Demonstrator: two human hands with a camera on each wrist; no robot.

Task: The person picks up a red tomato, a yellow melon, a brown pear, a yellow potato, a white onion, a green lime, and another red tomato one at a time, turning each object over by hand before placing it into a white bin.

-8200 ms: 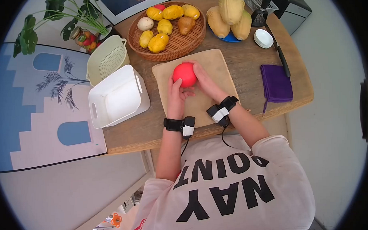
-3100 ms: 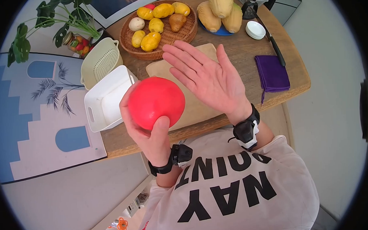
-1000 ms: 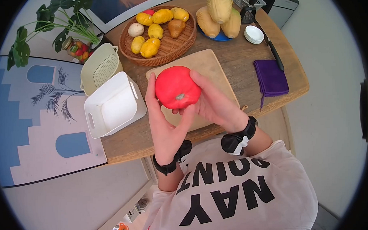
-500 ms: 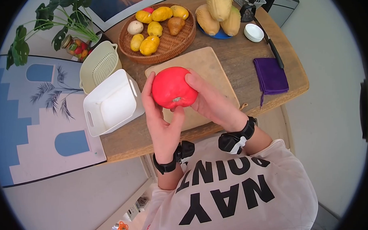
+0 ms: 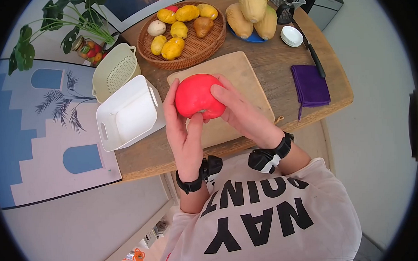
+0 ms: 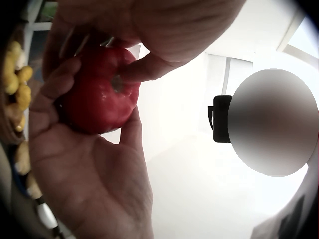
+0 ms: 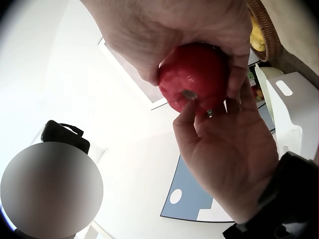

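A big red tomato (image 5: 196, 93) is held up above the beige cutting board (image 5: 230, 67) in the head view. My left hand (image 5: 184, 143) grips it from the left, thumb tip at the pale stem scar (image 7: 189, 94). From the other side my right hand (image 5: 247, 117) holds it too, thumb lying along its upper right. In the left wrist view the tomato (image 6: 94, 107) sits between both hands with its scar facing the camera. The fingers behind the tomato are partly hidden.
A wicker basket (image 5: 199, 53) of yellow fruits stands behind the board. Left are a white bin (image 5: 146, 125) and a pale green colander (image 5: 112, 76). Right are a purple cloth (image 5: 311, 85), a black-handled knife (image 5: 316, 62), white bowls (image 5: 291, 36) and pale yellow gourds (image 5: 253, 7).
About three seconds ago my left hand alone held the tomato and my right palm was spread apart from it. Now both hands hold it, and my left thumb has moved up onto the stem scar.
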